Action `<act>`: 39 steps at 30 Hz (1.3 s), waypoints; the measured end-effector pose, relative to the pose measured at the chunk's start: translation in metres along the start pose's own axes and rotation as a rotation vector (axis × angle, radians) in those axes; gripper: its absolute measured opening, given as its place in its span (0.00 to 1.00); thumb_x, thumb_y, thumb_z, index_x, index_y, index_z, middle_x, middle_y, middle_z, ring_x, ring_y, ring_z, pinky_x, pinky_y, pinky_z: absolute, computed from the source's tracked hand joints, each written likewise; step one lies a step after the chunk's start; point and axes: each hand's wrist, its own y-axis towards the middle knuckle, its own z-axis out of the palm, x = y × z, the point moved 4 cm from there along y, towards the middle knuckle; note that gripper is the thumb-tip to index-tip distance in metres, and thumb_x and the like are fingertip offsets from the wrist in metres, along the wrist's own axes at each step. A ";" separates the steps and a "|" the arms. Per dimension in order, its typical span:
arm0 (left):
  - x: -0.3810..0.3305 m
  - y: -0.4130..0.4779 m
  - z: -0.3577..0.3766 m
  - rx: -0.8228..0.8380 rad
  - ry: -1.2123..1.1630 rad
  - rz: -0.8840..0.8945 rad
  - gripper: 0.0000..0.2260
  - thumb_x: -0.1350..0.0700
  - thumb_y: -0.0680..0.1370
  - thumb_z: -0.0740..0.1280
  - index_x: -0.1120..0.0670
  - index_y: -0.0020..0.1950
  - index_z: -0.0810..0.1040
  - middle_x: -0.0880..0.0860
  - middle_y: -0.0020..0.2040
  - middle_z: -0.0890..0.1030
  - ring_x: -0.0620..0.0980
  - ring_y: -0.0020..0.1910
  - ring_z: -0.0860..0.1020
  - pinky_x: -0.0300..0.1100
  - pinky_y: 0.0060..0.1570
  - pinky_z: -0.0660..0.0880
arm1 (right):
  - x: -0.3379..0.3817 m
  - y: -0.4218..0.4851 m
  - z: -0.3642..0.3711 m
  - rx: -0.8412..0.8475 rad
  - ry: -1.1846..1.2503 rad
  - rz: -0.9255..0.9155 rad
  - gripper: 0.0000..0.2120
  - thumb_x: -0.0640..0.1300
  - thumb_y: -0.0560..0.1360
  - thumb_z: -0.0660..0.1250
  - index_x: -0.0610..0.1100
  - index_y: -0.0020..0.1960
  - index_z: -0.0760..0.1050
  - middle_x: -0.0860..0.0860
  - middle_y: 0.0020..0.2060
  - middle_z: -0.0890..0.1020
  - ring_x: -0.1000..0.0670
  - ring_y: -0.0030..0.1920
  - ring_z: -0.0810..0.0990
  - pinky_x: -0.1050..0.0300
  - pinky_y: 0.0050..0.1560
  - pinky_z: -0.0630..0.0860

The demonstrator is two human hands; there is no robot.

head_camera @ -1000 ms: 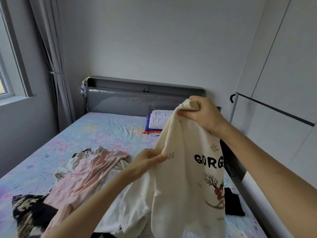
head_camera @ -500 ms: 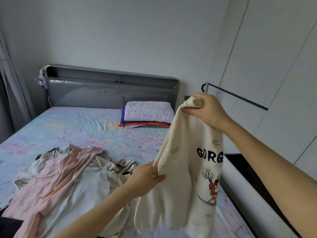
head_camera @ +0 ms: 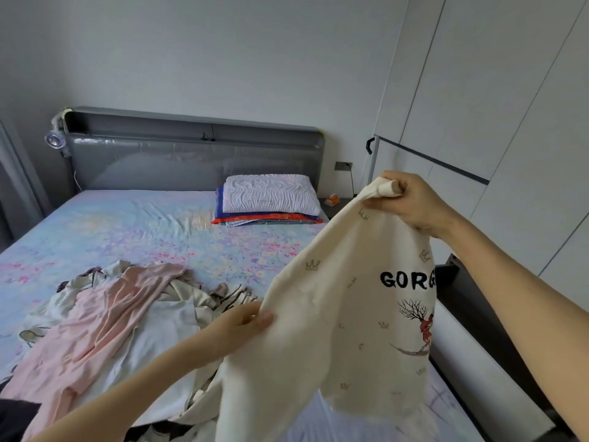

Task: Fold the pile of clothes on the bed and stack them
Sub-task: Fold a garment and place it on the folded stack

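I hold a cream sweatshirt [head_camera: 344, 314] up in the air over the bed's right side; it bears black letters "GORG", small crowns and a tree-and-bird print. My right hand [head_camera: 414, 202] grips its ribbed edge at the top. Lower down, my left hand [head_camera: 245, 323] pinches the sweatshirt's left edge. On the floral bed sheet [head_camera: 143, 231] to the left lies the pile of clothes [head_camera: 105, 323]: a pink garment on top of white and patterned ones. The sweatshirt's lower part drapes down onto the pile's near edge.
A white pillow [head_camera: 271, 194] rests on several folded fabrics [head_camera: 264, 220] by the grey headboard [head_camera: 191, 157]. White wardrobe doors [head_camera: 478, 106] stand to the right, with a narrow gap beside the bed. A small lamp [head_camera: 54, 141] is clipped to the headboard's left end.
The view has swung right, away from the window. My left hand has dropped along the sweatshirt's edge and spread it wider; my right hand keeps its grip at the top.
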 end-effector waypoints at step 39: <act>-0.021 0.042 0.066 0.104 -0.065 0.141 0.06 0.52 0.62 0.74 0.41 0.33 0.81 0.42 0.41 0.73 0.39 0.41 0.73 0.31 0.44 0.68 | -0.049 -0.063 0.039 0.513 0.625 0.272 0.12 0.54 0.59 0.81 0.52 0.34 0.79 0.57 0.31 0.80 0.59 0.33 0.78 0.65 0.35 0.75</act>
